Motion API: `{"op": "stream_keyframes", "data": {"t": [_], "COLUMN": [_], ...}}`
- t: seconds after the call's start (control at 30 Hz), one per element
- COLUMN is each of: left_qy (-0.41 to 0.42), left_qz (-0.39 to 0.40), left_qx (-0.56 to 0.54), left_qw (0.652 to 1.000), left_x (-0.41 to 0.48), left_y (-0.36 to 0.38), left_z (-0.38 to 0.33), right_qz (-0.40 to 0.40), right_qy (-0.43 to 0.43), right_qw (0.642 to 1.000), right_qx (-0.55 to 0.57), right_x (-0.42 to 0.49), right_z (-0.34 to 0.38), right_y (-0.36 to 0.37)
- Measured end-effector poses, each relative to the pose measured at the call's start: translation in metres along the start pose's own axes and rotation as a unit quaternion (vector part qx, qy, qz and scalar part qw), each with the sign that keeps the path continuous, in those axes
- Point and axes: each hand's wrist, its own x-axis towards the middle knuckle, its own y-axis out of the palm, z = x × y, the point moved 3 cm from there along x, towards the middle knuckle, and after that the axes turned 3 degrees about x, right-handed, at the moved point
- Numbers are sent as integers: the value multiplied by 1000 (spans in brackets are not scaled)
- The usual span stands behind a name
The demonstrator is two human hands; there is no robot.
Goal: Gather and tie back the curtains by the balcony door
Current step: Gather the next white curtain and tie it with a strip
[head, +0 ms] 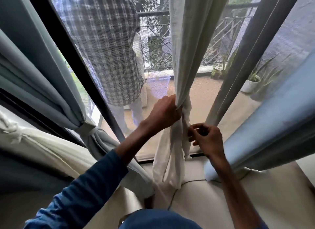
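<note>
Nearest, gripping the white curtain (185,41) with the left hand (164,111), fingers (176,112) curled tight round the gathered part, in the middle of the door opening. Just beside and lower, pinching one hanging fold with the right hand (207,138), fingertips pressed close together. Apparently gathered, but not yet tied. Left, already bound by its band (86,127): the grey curtain (51,75). Right, hanging loose and untied: the blue curtain (265,119). Farther out, a person in a checked shirt (105,41).
</note>
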Motion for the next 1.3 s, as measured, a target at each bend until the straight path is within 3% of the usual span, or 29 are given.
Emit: {"op": "stream_keyframes", "data": {"t": [0.1, 0.23, 0.37, 0.53, 0.77, 0.87, 1.03, 1.2, 1.3], "left_qy": [19, 38, 36, 24, 20, 16, 13, 19, 17], "left_qz": [-9, -20, -29, -30, -28, -38, -34, -33, -26], "left_qx": [13, 29, 22, 8, 1, 8, 8, -3, -10], "left_qw": [1000, 999, 999, 999, 999, 999, 999, 999, 999], "left_x": [3, 4, 4, 4, 7, 8, 8, 7, 5], "left_y": [4, 7, 7, 8, 11, 9, 6, 4, 6], "left_z": [-6, -11, -10, -5, -9, -9, -9, -16, -17], "right_qz": [-41, -114, -66, -15, -54, -70, 5, 28, -5], "right_qy": [-26, -52, -88, -12, -96, -76, -34, -113, -128], "right_qw": [993, 983, 990, 1000, 982, 983, 999, 985, 980], "right_qx": [-105, -135, -85, 24, -152, -151, -40, -126, -155], "right_x": [-3, 2, 11, 24, 29, 30, 34, 45, 55], "right_z": [-12, -18, -21, -28, -12, -13, -14, 1, 12], "right_y": [9, 12, 9, 2, 10, 2, -25, -51, -57]}}
